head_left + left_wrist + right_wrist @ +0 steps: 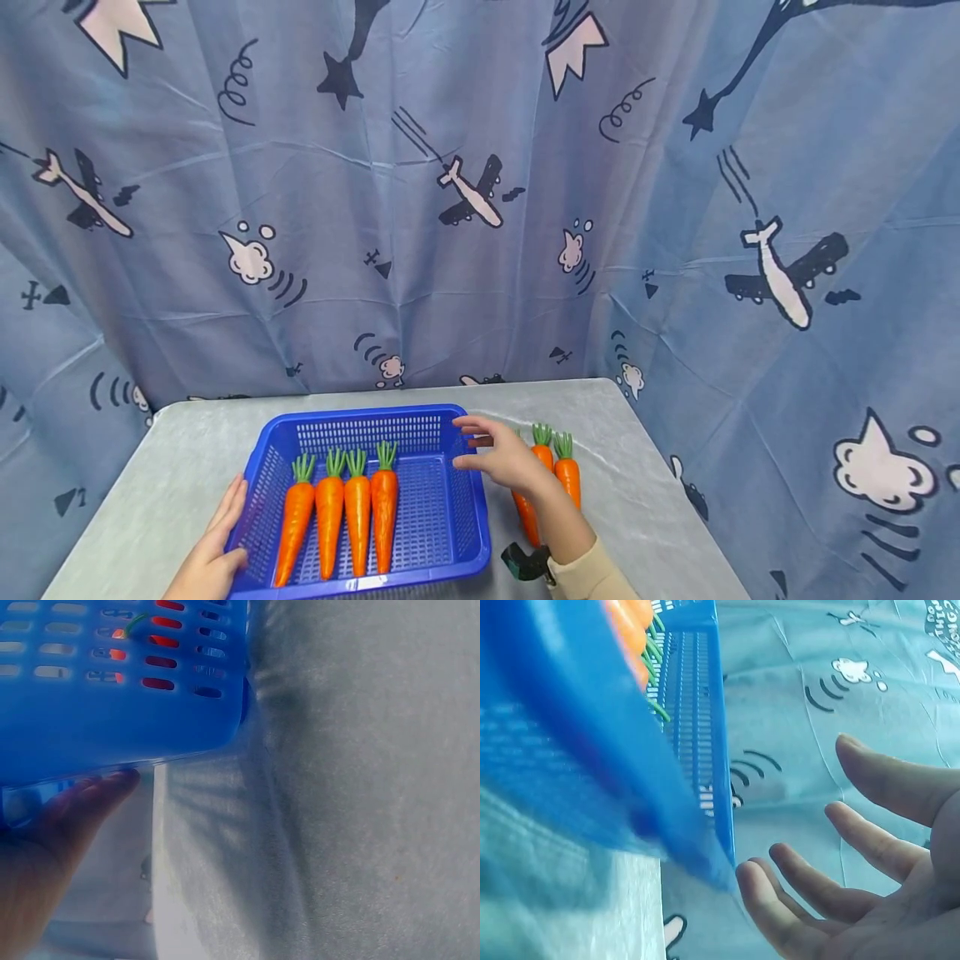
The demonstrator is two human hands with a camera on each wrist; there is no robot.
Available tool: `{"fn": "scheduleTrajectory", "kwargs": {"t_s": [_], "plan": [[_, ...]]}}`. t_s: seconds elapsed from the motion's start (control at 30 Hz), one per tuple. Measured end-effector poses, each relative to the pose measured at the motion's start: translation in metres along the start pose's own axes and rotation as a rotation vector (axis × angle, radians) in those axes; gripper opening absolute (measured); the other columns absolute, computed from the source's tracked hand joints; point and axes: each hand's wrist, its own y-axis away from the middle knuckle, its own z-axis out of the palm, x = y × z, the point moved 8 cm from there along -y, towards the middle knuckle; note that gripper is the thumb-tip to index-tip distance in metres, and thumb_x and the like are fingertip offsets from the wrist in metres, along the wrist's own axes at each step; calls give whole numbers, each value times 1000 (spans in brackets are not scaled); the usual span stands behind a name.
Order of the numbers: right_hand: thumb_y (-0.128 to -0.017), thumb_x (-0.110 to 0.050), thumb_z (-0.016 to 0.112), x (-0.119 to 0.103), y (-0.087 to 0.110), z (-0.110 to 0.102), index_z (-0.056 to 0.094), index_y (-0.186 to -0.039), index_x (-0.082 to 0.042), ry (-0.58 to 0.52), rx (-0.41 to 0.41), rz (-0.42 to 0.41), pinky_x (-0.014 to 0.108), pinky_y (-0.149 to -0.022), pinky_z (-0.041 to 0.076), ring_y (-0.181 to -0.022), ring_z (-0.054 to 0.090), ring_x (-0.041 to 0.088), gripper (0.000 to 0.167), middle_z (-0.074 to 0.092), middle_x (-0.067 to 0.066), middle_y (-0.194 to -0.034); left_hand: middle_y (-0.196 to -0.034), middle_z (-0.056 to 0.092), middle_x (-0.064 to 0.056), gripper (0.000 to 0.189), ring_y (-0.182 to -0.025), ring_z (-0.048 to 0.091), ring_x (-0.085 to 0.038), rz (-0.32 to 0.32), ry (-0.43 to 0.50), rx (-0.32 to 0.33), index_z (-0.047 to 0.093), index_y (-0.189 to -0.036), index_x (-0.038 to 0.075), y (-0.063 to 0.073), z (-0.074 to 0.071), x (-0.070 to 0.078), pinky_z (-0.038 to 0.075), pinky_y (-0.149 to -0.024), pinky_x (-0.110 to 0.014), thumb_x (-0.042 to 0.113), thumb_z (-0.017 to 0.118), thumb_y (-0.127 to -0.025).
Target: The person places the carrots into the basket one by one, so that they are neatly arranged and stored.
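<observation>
At the right rim of a blue basket (422, 504), the fingers (821, 883) of a person's right hand (504, 454) are spread, the thumb held well apart from them. The left hand (213, 554) rests at the opposite side, its fingers extended along the outer wall. Four orange carrots (357, 512) lie side by side inside, toward the basket's left and middle, green tops pointing to the back. More carrots (568, 482) lie to the right on the pale surface (637, 517), partly hidden behind the right forearm (564, 521). Beyond hangs a patterned blue curtain (300, 208).
</observation>
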Motion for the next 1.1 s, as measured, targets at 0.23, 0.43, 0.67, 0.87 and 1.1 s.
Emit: {"fn": "scheduleTrajectory", "kwargs": {"t_s": [0.23, 0.43, 0.67, 0.87, 1.1], "plan": [[-83, -17, 81, 24, 10, -30, 59, -141, -15, -54, 116, 7, 53, -96, 53, -124, 59, 41, 62, 58, 20, -141, -159, -4, 33, 89, -131, -4, 32, 29, -1, 9, 13, -152, -19, 0, 0, 1, 1, -99, 6, -22, 47, -70], [-84, -17, 80, 50, 21, -55, 59, -141, -18, -50, 197, 88, 51, -98, 53, -125, 58, 39, 60, 58, 18, -142, -165, -6, 21, 90, -131, -6, 32, 17, -11, 7, 12, -153, -18, 1, -2, 0, 0, -99, 6, -21, 47, -70], [-86, -20, 78, 82, 43, -82, 54, -144, -18, -18, 275, 156, 52, -101, 51, -130, 54, 42, 62, 53, 20, -147, -153, 3, 42, 90, -136, -2, 28, 106, -4, 36, 17, -150, -20, -2, 0, 5, 2, -102, 5, -22, 48, -65], [-87, -23, 77, 105, 55, -98, 52, -146, -16, 2, 312, 185, 51, -100, 51, -131, 52, 44, 64, 50, 22, -149, -158, 1, 37, 91, -137, -2, 28, 108, 14, 36, 17, -150, -20, -1, 1, 2, 2, -102, 5, -22, 48, -65], [-89, -17, 74, 132, 60, -112, 52, -146, -14, 70, 359, 260, 56, -99, 50, -132, 49, 46, 61, 43, 23, -154, -165, -2, 24, 91, -135, -3, 29, 62, -6, 34, 17, -152, -17, 0, -1, 3, 1, -101, 6, -21, 48, -68]]}}
